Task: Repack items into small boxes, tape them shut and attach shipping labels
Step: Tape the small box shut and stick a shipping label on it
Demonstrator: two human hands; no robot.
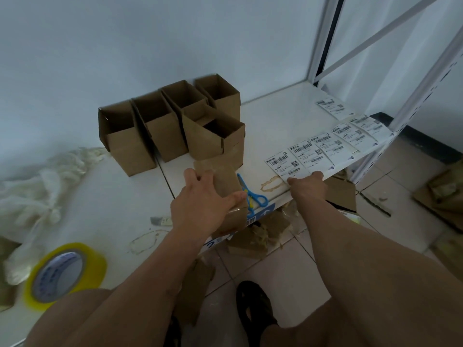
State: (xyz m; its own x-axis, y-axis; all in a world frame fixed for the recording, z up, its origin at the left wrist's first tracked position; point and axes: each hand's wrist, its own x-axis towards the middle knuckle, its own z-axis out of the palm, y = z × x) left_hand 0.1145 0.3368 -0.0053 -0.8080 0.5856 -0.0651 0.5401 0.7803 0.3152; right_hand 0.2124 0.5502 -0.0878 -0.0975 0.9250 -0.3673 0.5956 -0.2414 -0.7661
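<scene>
Centre frame: left hand point(200, 204) clamped on taped box point(225, 186), thumb and fingers wrapping its sides. Right hand point(308, 187) fingertips pinching nearest shipping label point(285, 164) at shelf point(275, 116) edge, centre right.

The 5 open brown boxes point(160, 126) are matt corrugated cardboard. The small sealed brown cardboard box point(229, 182) carries glossy clear tape. The white paper shipping labels point(323, 149) look smooth and matt. The blue scissors point(251, 194) have shiny plastic handles. The yellowish roll of packing tape point(66, 274) is glossy, the white shelf top point(275, 116) smooth.
</scene>
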